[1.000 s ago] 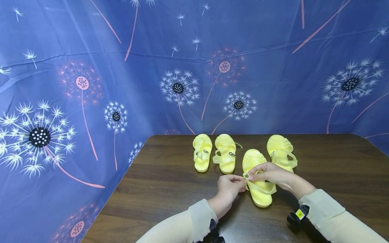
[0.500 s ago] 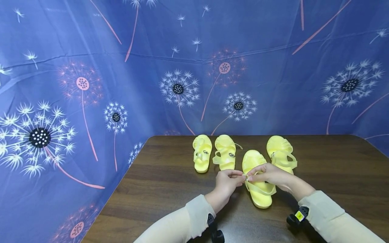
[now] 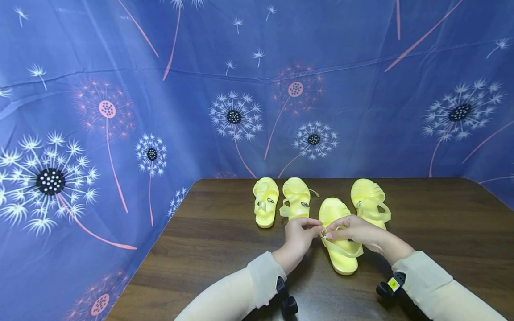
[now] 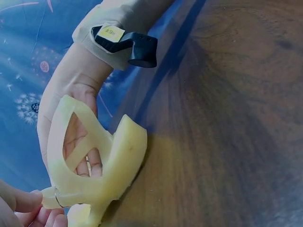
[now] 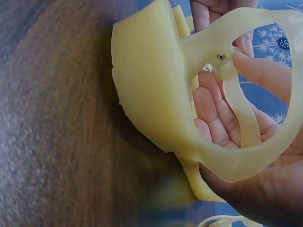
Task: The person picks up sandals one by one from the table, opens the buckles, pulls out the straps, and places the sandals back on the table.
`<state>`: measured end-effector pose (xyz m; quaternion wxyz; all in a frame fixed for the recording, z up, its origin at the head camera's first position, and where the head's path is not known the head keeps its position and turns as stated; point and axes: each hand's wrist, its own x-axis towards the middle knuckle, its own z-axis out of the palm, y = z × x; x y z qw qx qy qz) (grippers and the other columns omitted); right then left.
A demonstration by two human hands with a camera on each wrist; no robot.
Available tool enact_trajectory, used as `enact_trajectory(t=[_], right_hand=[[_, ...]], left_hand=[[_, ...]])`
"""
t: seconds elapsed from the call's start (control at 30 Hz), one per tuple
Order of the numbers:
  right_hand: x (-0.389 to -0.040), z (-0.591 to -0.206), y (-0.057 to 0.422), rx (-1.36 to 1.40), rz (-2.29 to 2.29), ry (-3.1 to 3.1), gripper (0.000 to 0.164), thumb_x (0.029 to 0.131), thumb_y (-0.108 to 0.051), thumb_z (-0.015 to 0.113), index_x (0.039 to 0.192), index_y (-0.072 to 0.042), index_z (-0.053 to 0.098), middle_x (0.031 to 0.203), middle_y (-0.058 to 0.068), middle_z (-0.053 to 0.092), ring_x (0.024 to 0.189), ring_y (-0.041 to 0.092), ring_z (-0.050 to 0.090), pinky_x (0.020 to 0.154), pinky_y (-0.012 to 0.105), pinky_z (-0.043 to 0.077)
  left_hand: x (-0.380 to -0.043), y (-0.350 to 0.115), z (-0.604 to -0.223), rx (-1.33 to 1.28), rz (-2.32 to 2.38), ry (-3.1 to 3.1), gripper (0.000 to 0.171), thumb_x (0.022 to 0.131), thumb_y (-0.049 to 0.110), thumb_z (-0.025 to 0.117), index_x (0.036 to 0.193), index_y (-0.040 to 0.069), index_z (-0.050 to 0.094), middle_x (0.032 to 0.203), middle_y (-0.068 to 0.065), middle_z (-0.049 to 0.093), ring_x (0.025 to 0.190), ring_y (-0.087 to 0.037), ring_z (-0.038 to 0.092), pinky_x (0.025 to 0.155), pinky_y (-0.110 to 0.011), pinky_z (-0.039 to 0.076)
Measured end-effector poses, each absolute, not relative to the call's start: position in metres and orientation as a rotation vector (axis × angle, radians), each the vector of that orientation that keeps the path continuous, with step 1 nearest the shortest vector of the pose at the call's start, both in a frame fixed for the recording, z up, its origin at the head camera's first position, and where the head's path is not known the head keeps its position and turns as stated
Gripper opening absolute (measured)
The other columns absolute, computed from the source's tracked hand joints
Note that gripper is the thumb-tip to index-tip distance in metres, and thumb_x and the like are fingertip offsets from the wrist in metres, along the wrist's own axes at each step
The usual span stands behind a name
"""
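Observation:
A yellow jelly sandal (image 3: 343,263) sits on the table, toe pointing away, its ankle strap (image 3: 351,248) looping over the heel. At its left side, my left hand (image 3: 296,238) pinches the strap's end between thumb and fingers; the left wrist view shows the strap end (image 4: 49,197) at the thumb tip. My right hand (image 3: 359,232) reaches across the sandal and grips the side strap by the small metal buckle (image 3: 324,232). In the right wrist view my right thumb (image 5: 260,71) presses beside a metal rivet (image 5: 221,56), other fingers behind the strap.
Another yellow sandal (image 3: 367,196) lies just beyond my right hand. Two smaller yellow sandals, one at the left (image 3: 266,203) and one beside it (image 3: 296,196), stand toward the back of the brown wooden table (image 3: 201,249). A blue dandelion-print cloth (image 3: 257,133) hangs behind.
My left hand has shifted slightly away from me, from below the buckle to alongside it, now overlapping the heel of a smaller sandal. My right hand stays nearly in place.

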<state>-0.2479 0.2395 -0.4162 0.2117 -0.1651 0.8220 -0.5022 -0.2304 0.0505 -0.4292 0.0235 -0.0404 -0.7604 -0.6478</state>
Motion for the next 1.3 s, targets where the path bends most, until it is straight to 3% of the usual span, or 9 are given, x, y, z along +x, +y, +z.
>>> enact_trajectory(t=[0.17,0.5,1.3], right_hand=[[-0.247,-0.417,0.240,-0.454,-1.403,2.275,0.036,0.091,-0.028,0.066,0.114,0.000,0.066,0.116,0.008,0.067,0.108,0.015,0.056,0.089,0.032,0.045],[-0.245,-0.417,0.241,-0.453,-1.410,2.276,0.038,0.092,-0.029,0.066,0.116,0.000,0.066,0.119,0.009,0.066,0.110,0.015,0.056,0.090,0.032,0.045],[-0.244,-0.416,0.239,-0.427,-1.422,2.279,0.039,0.091,-0.028,0.067,0.116,0.001,0.065,0.115,0.008,0.067,0.107,0.016,0.057,0.089,0.034,0.046]], left_hand=[[-0.230,0.050,-0.429,-0.109,-2.000,-2.368,0.004,0.082,0.006,0.075,0.086,0.004,0.077,0.071,-0.004,0.071,0.061,-0.004,0.061,0.062,-0.021,0.055],[-0.222,0.048,-0.430,-0.082,-2.221,-2.218,0.011,0.083,0.000,0.072,0.092,-0.007,0.072,0.079,-0.012,0.072,0.066,-0.010,0.066,0.067,-0.028,0.059],[-0.225,0.049,-0.429,-0.136,-2.129,-2.250,0.008,0.084,-0.001,0.071,0.090,-0.004,0.074,0.079,-0.012,0.072,0.066,-0.008,0.065,0.065,-0.022,0.057]])
